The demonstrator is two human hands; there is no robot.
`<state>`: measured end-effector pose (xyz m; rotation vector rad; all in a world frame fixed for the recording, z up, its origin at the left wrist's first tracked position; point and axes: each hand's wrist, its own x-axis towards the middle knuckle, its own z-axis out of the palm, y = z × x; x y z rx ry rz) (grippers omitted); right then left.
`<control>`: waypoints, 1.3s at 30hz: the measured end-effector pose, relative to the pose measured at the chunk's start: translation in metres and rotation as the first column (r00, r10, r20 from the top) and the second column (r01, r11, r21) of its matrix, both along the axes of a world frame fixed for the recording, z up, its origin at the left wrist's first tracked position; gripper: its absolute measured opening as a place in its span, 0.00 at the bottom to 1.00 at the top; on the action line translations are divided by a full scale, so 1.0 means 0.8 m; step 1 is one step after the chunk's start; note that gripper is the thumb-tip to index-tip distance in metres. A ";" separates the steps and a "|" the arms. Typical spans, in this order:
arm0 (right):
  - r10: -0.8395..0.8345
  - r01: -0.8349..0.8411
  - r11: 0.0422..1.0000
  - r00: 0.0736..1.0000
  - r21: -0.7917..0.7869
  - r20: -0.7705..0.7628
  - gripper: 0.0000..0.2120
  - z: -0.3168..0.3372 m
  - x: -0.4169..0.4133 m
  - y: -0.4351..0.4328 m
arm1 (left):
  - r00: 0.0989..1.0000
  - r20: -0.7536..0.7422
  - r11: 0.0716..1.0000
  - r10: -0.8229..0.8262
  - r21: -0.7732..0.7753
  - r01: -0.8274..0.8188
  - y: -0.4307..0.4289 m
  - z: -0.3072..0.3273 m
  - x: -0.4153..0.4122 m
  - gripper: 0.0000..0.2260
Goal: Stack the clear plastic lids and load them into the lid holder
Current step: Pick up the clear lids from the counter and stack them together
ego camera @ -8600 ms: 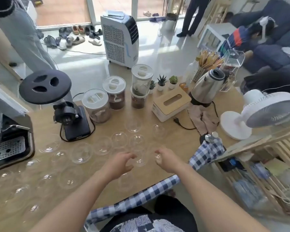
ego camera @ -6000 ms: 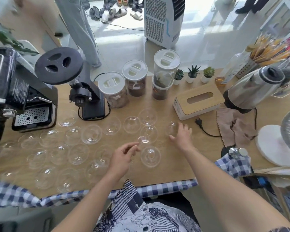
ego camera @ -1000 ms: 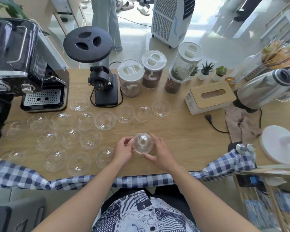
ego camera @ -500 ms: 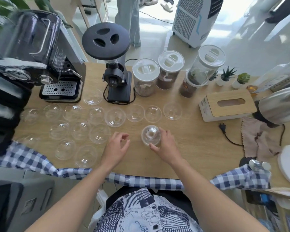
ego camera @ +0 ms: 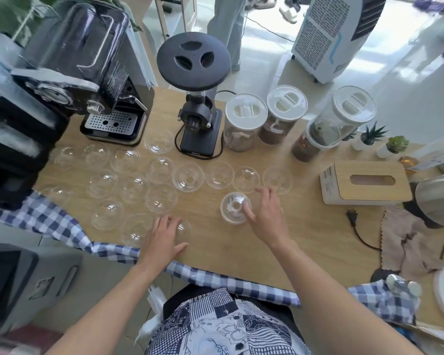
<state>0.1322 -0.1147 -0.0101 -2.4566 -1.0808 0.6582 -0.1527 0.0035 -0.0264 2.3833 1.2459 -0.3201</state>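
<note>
Several clear dome lids (ego camera: 187, 176) lie spread over the left and middle of the wooden table (ego camera: 310, 234). A small stack of lids (ego camera: 232, 207) stands near the table's middle. My right hand (ego camera: 265, 217) grips its right side, thumb on the dome and fingers behind it. My left hand (ego camera: 164, 237) is palm down with fingers spread near the front edge. Its fingertips lie over a single lid (ego camera: 183, 228), beside another lid (ego camera: 133, 230). No lid holder is in view.
A coffee machine (ego camera: 108, 98), a black grinder (ego camera: 195, 103) and three white-capped jars (ego camera: 244, 119) line the back. A tissue box (ego camera: 364, 183), a kettle (ego camera: 438, 198), a plug (ego camera: 351, 219) and a brown cloth (ego camera: 408, 242) are at the right. Checked fabric (ego camera: 62, 226) hangs along the front edge.
My left hand let go of the stack and moved left and down onto a lid near the front edge. My right hand stays on the stack.
</note>
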 end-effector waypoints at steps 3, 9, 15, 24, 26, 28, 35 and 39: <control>-0.030 0.032 0.999 0.997 -0.021 0.072 0.20 0.004 0.021 0.002 | 0.998 0.055 1.000 -0.015 -0.018 0.016 0.002 0.007 0.011 0.37; 0.087 -0.071 0.982 0.992 -0.173 0.087 0.19 -0.015 0.053 -0.005 | 0.981 0.196 0.999 -0.006 -0.051 0.016 0.008 0.022 0.026 0.35; -0.076 0.075 0.996 0.997 0.042 0.032 0.18 -0.008 0.048 -0.010 | 0.915 0.400 0.984 0.054 -0.177 0.019 0.013 0.050 0.053 0.34; -0.469 0.544 0.795 0.832 0.268 -0.297 0.08 0.029 0.040 -0.027 | 0.858 0.500 0.956 -0.114 -0.179 0.231 0.010 0.056 0.134 0.34; -0.530 0.656 0.712 0.736 0.251 -0.421 0.11 0.037 0.038 -0.033 | 0.850 0.497 0.949 -0.173 -0.145 0.278 0.010 0.049 0.151 0.35; -0.570 0.751 0.634 0.616 0.187 -0.543 0.15 0.040 0.038 -0.037 | 0.853 0.474 0.940 -0.220 -0.132 0.316 0.010 0.039 0.163 0.36; -0.463 0.803 0.594 0.292 -0.048 -0.837 0.34 0.015 0.026 -0.054 | 0.874 0.398 0.922 -0.279 -0.142 0.360 0.013 0.009 0.175 0.40; -0.445 0.730 0.680 0.335 -0.070 -0.830 0.43 -0.001 0.006 -0.056 | 0.889 0.417 0.942 -0.190 -0.178 0.286 0.011 0.002 0.171 0.46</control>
